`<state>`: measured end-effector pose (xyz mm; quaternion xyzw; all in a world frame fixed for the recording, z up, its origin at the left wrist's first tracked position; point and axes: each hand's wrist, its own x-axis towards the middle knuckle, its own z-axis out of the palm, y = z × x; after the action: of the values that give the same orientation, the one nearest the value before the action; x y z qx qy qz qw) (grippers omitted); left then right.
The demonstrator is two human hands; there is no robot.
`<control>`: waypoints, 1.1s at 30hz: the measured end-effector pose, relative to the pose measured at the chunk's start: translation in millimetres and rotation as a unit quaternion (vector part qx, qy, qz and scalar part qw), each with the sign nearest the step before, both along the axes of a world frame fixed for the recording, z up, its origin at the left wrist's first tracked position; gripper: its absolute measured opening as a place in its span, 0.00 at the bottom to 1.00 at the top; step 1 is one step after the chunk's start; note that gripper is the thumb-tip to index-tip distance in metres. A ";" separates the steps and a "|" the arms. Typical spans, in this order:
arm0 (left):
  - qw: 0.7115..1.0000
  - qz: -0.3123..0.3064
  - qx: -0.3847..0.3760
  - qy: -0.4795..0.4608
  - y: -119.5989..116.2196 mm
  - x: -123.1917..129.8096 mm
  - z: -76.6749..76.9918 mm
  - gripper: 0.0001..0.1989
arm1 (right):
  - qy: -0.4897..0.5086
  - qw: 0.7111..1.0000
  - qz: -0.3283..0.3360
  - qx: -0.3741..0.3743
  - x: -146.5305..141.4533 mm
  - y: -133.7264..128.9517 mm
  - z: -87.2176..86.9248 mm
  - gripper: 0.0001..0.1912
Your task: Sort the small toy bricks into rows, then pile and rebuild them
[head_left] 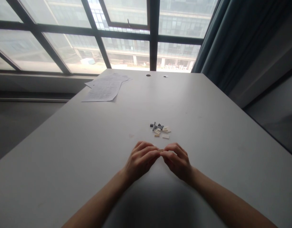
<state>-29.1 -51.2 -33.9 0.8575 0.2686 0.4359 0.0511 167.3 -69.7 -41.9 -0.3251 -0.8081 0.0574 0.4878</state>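
- So the little tan piece (161, 150) is right between the two hands, pretty much dead centre, with the fingertips closing in on it from both sides.
- Left hand (140, 159): grip is pinched, thumb and fingers together on the left end of that piece. Fingers cover most of it, so I can't make out its full shape.
- Right hand (179, 161): same deal mirrored, grip pinching the right end, fingers curled. The two sets of fingertips are so close I can't tell if they touch each other.
- Both hands are low over the near part of the white surface (100, 142), forearms coming in from the bottom of the view.
- Just beyond the grip there's a small pile of bricks (160, 127), a mix of grey, black and cream bits, too small to sort out one by one.
- Closest to the fingers on the near side of that pile: a flat white piece (165, 136) on the right and a yellowish piece (156, 136) left of it, both apart from the hands.
- Way off at the far left, some overlapping printed papers (104, 90), well apart from everything else.
- Behind it all, big windows (129, 52) plus a dark blue curtain (214, 41) on the right.
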 end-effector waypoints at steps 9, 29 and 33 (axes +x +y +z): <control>1.000 0.015 0.019 0.009 1.2 -0.8 2.2 0.09 | 0.115 0.985 -0.003 -0.130 -4.9 0.1 1.6 0.06; 0.997 0.074 0.017 0.005 2.2 -1.3 -0.9 0.08 | 0.270 0.867 0.094 -0.408 -10.0 5.6 -2.1 0.17; 0.997 0.077 0.014 0.005 3.0 -1.9 -0.9 0.07 | 0.208 0.902 0.063 -0.373 -9.8 5.2 -1.5 0.12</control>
<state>-31.0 -48.2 -34.8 0.8373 0.3276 0.4378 0.0043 157.5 -64.6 -43.4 -0.4126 -0.6265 0.4515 0.4830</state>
